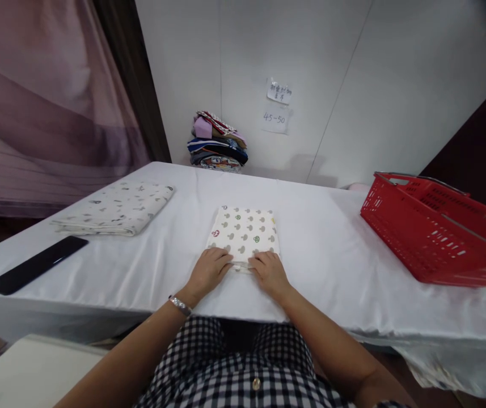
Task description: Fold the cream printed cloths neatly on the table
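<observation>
We have both hands on the near edge of the folded mushroom-print cloth (245,232), which lies flat on the white-covered table (332,255) straight ahead of us at twelve o'clock, close to the table's front edge. Our left hand (207,271) curls its fingers over the cloth's near left corner, and our right hand (270,273) does the same at the near right corner; both are half closed, fingertips pressing or pinching the layered edge, though we cannot tell whether they grip all the layers or only the top one. A bracelet (180,305) sits on our left wrist. To handle this edge well, we judge that we should keep the two hands level with one another, hold the layers together so none slips out, and keep the fabric taut between the hands so no crease sets in. At ten o'clock lies another folded printed cloth (117,208), well apart, with a flat black object (36,264) near it at nine o'clock. A stack of folded fabrics (218,141) stands against the wall at twelve o'clock, beyond our cloth, beneath two paper notes (277,106). A red basket (434,232) rests tilted at two o'clock
</observation>
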`<state>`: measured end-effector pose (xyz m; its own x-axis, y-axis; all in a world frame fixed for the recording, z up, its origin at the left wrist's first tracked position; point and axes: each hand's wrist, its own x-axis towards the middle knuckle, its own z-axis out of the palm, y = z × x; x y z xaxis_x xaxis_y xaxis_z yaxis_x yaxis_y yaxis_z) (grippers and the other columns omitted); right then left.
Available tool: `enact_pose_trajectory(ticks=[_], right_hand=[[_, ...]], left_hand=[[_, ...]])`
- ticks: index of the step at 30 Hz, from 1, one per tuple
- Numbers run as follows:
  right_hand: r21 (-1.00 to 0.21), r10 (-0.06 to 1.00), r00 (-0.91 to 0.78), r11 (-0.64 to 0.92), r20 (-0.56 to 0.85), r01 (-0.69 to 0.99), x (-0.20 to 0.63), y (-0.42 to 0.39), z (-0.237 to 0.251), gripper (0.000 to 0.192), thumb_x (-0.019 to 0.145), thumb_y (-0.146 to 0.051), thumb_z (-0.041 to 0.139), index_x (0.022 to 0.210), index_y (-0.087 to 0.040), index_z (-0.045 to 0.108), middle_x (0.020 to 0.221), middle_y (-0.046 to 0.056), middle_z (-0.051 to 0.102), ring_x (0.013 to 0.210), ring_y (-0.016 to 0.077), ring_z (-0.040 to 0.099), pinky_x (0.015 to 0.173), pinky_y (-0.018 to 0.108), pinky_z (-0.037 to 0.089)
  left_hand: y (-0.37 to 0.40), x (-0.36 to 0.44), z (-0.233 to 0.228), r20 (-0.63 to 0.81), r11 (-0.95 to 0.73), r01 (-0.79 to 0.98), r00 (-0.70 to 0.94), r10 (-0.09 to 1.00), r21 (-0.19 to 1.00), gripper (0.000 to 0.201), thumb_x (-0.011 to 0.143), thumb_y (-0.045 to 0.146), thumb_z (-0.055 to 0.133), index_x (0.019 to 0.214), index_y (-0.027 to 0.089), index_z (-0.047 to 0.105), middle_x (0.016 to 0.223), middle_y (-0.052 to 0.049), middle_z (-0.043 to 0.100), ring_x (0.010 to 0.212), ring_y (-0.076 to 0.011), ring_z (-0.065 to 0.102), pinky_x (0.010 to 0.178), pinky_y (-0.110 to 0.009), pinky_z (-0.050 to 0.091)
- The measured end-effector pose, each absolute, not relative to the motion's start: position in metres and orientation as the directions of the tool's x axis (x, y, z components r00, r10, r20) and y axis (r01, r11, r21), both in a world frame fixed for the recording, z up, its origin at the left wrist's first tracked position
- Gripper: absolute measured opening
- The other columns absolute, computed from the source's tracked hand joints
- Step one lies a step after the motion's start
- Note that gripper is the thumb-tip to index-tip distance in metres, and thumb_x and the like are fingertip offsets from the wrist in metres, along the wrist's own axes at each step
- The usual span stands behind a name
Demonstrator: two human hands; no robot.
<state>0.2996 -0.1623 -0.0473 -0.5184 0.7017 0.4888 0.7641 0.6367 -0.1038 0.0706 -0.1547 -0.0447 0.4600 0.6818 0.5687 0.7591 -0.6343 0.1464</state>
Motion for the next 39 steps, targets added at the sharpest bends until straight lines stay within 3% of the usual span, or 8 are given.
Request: enact_pose_trajectory(ticks=[7, 16, 18, 24, 30, 35, 39], right_hand=[[-0.149, 0.732, -0.514, 0.627, 0.447, 0.764, 0.286, -0.166, -0.032, 0.013, 0.087, -0.025, 0.056, 0.098, -0.021, 0.06, 0.098, 0.007, 0.057, 0.09, 0.0223, 0.047, 0.079, 0.037, 0.036], [-0.146, 0.71, -0.541, 0.656, 0.45, 0.74, 0.274, -0.168, -0.042, 0.022, 0.086, -0.018, 0.052, 0.107, -0.019, 0.058, 0.101, 0.009, 0.058, 0.092, 0.0237, 0.046, 0.079, 0.038, 0.037], [-0.159, 0.706, -0.539, 0.663, 0.46, 0.732, 0.275, -0.168, -0.044, 0.023, 0.086, -0.016, 0.052, 0.108, -0.019, 0.058, 0.102, 0.009, 0.058, 0.093, 0.0238, 0.046, 0.079, 0.038, 0.037], [-0.192, 0.718, -0.517, 0.653, 0.466, 0.733, 0.274, -0.166, -0.042, 0.018, 0.085, -0.017, 0.052, 0.102, -0.02, 0.06, 0.099, 0.009, 0.057, 0.093, 0.0241, 0.047, 0.079, 0.038, 0.037], [-0.217, 0.722, -0.535, 0.663, 0.439, 0.717, 0.258, -0.163, -0.033, 0.016, 0.086, -0.02, 0.053, 0.1, -0.019, 0.06, 0.099, 0.008, 0.057, 0.093, 0.0231, 0.047, 0.08, 0.036, 0.038], [-0.182, 0.731, -0.541, 0.65, 0.416, 0.738, 0.25, -0.166, -0.036, 0.02, 0.087, -0.02, 0.051, 0.104, -0.017, 0.061, 0.103, 0.008, 0.057, 0.094, 0.0234, 0.046, 0.08, 0.036, 0.036], [-0.184, 0.735, -0.536, 0.645, 0.415, 0.742, 0.251, -0.168, -0.041, 0.025, 0.088, -0.018, 0.049, 0.11, -0.016, 0.06, 0.104, 0.009, 0.058, 0.094, 0.0237, 0.046, 0.08, 0.037, 0.037]], left_hand=[[-0.159, 0.052, -0.044, 0.573, -0.58, 0.798, 0.402, 0.714, 0.163, 0.02, 0.089, 0.031, 0.05, 0.097, 0.023, 0.066, 0.093, -0.006, 0.066, 0.09, -0.0211, 0.058, 0.078, -0.039, 0.047], [-0.164, 0.033, -0.045, 0.586, -0.528, 0.822, 0.326, 0.742, 0.212, 0.017, 0.087, 0.032, 0.052, 0.092, 0.022, 0.066, 0.092, -0.006, 0.066, 0.088, -0.0203, 0.059, 0.077, -0.038, 0.047], [-0.166, 0.028, -0.045, 0.59, -0.491, 0.827, 0.26, 0.765, 0.272, 0.019, 0.088, 0.032, 0.051, 0.089, 0.021, 0.066, 0.091, -0.006, 0.066, 0.086, -0.0195, 0.058, 0.077, -0.037, 0.047], [-0.169, 0.028, -0.042, 0.487, -0.348, 0.72, 0.016, 0.873, 0.6, 0.021, 0.088, 0.035, 0.049, 0.084, 0.021, 0.063, 0.084, -0.002, 0.063, 0.077, -0.0144, 0.059, 0.07, -0.028, 0.05], [-0.168, 0.034, -0.04, 0.279, -0.132, 0.649, -0.128, 0.952, 0.749, 0.027, 0.081, 0.042, 0.057, 0.096, 0.021, 0.062, 0.075, 0.001, 0.064, 0.067, -0.0143, 0.059, 0.065, -0.028, 0.049], [-0.164, 0.037, -0.039, 0.218, -0.043, 0.636, -0.2, 0.955, 0.77, 0.024, 0.079, 0.036, 0.057, 0.095, 0.019, 0.062, 0.077, 0.0, 0.064, 0.071, -0.0158, 0.06, 0.069, -0.03, 0.05], [-0.153, 0.05, -0.032, 0.43, -0.198, 0.73, -0.143, 0.892, 0.654, 0.016, 0.082, 0.027, 0.052, 0.092, 0.019, 0.061, 0.095, -0.005, 0.065, 0.089, -0.0186, 0.06, 0.083, -0.034, 0.049]])
